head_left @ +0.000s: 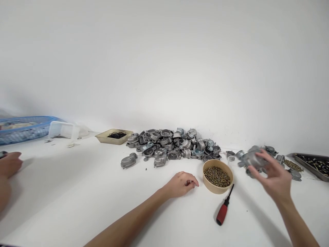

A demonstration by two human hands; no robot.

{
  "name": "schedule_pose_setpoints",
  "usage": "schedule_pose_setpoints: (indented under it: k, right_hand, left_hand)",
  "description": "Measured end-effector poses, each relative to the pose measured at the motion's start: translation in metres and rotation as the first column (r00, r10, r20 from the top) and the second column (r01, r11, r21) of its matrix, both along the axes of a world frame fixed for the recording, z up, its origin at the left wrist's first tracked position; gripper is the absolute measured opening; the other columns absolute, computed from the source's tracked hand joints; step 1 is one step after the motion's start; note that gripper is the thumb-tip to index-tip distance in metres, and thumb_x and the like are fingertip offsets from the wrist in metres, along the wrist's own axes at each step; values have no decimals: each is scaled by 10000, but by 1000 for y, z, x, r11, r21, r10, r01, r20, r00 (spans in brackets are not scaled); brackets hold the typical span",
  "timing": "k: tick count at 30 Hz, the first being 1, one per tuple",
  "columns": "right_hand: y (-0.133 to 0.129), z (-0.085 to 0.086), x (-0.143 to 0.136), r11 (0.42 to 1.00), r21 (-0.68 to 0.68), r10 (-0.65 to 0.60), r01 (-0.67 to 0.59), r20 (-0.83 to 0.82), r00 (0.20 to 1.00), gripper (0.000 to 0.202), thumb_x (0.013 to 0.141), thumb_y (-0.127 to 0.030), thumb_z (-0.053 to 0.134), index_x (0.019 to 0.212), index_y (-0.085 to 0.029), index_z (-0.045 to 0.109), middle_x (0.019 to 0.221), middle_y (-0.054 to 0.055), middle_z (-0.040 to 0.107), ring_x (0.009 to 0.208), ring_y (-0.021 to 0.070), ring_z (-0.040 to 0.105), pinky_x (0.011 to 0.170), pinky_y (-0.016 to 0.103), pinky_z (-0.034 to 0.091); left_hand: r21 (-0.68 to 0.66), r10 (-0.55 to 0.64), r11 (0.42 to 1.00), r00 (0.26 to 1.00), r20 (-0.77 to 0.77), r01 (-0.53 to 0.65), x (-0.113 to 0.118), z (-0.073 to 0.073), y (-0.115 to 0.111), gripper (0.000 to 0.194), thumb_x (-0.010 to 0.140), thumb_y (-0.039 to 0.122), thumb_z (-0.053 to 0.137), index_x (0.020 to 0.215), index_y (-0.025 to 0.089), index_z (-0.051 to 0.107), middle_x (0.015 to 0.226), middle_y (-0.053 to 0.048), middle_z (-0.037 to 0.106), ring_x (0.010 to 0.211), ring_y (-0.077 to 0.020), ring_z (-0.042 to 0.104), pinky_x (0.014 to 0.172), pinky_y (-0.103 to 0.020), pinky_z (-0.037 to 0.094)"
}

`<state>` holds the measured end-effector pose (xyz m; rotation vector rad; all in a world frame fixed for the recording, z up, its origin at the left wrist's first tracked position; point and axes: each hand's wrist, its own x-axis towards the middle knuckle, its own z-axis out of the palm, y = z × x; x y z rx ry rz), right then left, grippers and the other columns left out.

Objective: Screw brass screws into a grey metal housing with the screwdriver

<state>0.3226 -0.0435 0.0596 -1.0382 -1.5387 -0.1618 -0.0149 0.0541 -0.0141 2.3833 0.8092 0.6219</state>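
Note:
My right hand (277, 176) is raised at the right, its fingers and thumb gripping a grey metal housing (253, 160), slightly blurred. On the white table (159, 219), my left hand (181, 185) rests with its fingers curled in; a small dark spot shows between them, too unclear to name. Just right of this hand stands a round tan bowl (217, 189) full of brass-coloured screws (217, 176). Beside the bowl lies a screwdriver (222, 213) with a red and black handle, its tip pointing away from me.
Behind the hands, a heap of grey metal housings (167, 145) lies near the wall. Left of it are a shallow tray (109, 139) of black rings, a tipped white container (63, 129) and a blue basket (28, 129). Another person's hand (10, 164) enters at left. A dark tray (308, 168) sits far right.

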Motion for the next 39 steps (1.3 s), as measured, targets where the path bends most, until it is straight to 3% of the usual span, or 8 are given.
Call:
schedule_pose_setpoints:
  k: [3, 5, 8, 10, 16, 23, 31, 39]
  right_hand:
    - [-2, 12, 56, 893, -32, -444, 448, 90, 891, 503, 849, -559, 754, 1193, -194, 722, 1392, 129, 604, 1060, 367, 695, 1038, 562, 548]
    - [-6, 9, 90, 800, -187, -565, 570, 83, 821, 556, 810, -627, 727, 1187, -218, 721, 1410, 117, 590, 891, 328, 718, 949, 520, 574]
    - [-10, -8, 131, 699, -338, -634, 630, 114, 765, 565, 789, -626, 707, 1158, -197, 709, 945, 114, 724, 790, 337, 679, 906, 544, 530]
    - [-8, -20, 153, 647, -429, -637, 630, 151, 756, 567, 761, -635, 693, 1132, -206, 704, 667, 48, 640, 718, 331, 641, 877, 543, 517]
    - [7, -40, 198, 528, -581, -648, 620, 196, 736, 708, 533, -687, 705, 1046, -202, 754, 614, 51, 601, 580, 339, 597, 713, 539, 517]
    - [8, -42, 208, 507, -606, -627, 613, 229, 744, 757, 526, -695, 692, 1096, -200, 751, 680, 83, 642, 637, 372, 623, 663, 522, 511]
    - [2, -37, 199, 559, -546, -584, 624, 275, 764, 769, 508, -661, 697, 1130, -212, 757, 1171, 186, 659, 1160, 494, 561, 810, 553, 508]
    - [-1, -35, 201, 516, -620, -566, 591, 272, 778, 762, 476, -643, 731, 1095, -200, 761, 908, 147, 684, 753, 399, 645, 588, 447, 493]
  left_hand:
    - [14, -12, 1000, 1000, -12, 12, 1, 1, -1, 265, 886, 154, 544, 937, 250, 785, 912, 21, 786, 712, -150, 667, 788, -255, 504]
    - [19, -17, 1000, 1000, -20, 18, 1, 1, 0, 263, 896, 161, 545, 944, 253, 787, 928, 14, 780, 718, -152, 664, 803, -263, 500]
    - [24, -17, 1000, 999, -31, 17, 1, -1, 1, 265, 906, 171, 544, 956, 262, 788, 943, 9, 770, 748, -158, 661, 806, -265, 486]
    - [24, -14, 1000, 999, -38, 15, 1, -2, 1, 271, 906, 168, 540, 962, 264, 787, 943, 7, 763, 761, -159, 658, 797, -261, 479]
    - [25, -14, 1000, 998, -56, 16, 0, -3, 0, 280, 898, 159, 532, 971, 264, 781, 946, 12, 756, 735, -147, 645, 759, -245, 471]
    - [41, -28, 999, 997, -73, 31, 0, -1, -1, 293, 898, 154, 529, 981, 271, 784, 966, 13, 756, 729, -149, 645, 808, -264, 477]
    - [42, -38, 998, 996, -83, 42, -1, 1, -2, 296, 908, 161, 526, 997, 284, 780, 1015, 20, 761, 810, -162, 675, 863, -269, 480]
    - [42, -44, 998, 995, -89, 47, -1, 2, -2, 284, 922, 188, 524, 1000, 282, 780, 1034, 13, 765, 829, -170, 682, 874, -271, 491]
